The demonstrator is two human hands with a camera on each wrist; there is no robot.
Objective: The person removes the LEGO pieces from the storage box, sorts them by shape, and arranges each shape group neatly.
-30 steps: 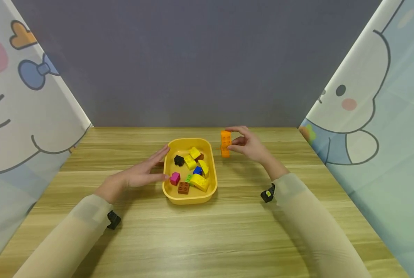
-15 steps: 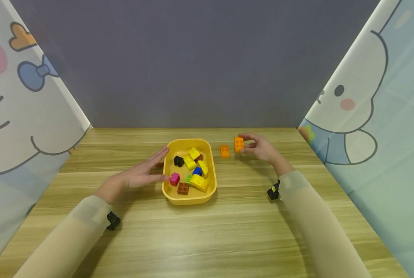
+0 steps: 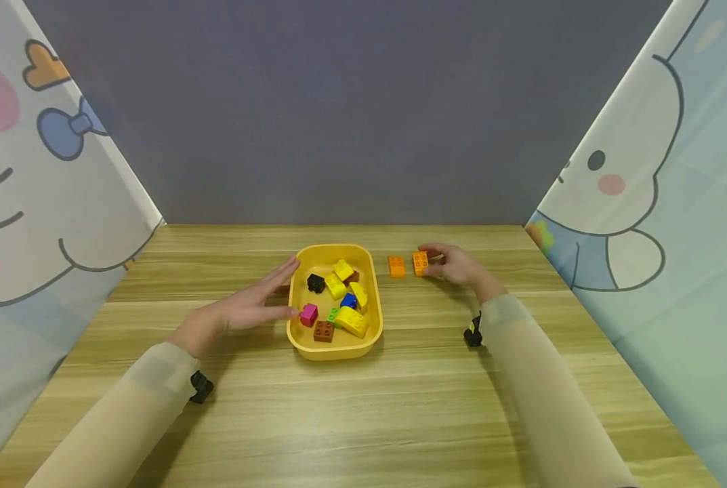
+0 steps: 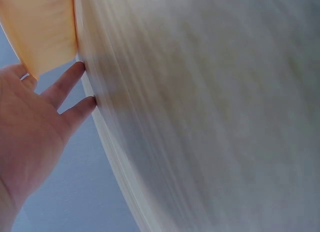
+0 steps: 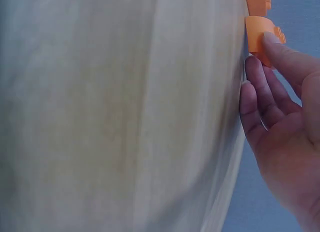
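Note:
A yellow tray (image 3: 334, 351) sits mid-table with several small bricks in it: yellow, black, blue, green, a pink brick (image 3: 307, 314) and a brown brick (image 3: 323, 330). My left hand (image 3: 264, 298) lies flat with straight fingers against the tray's left side; the left wrist view shows the left hand (image 4: 37, 122) beside the tray wall (image 4: 47, 27). To the right of the tray an orange brick (image 3: 396, 266) lies alone on the table. Beside it my right hand (image 3: 439, 264) pinches a second orange brick (image 3: 420, 263), (image 5: 259, 38), which rests on the table.
The wooden table (image 3: 363, 407) is walled by a grey backdrop behind and cartoon-printed curtains left (image 3: 40, 203) and right (image 3: 656, 190). Small black wrist devices (image 3: 200, 388) sit on both sleeves.
A second ago my right hand held two orange bricks stacked. It pulled the top one off, moved it right and lowered it beside the other. The left hand stayed put.

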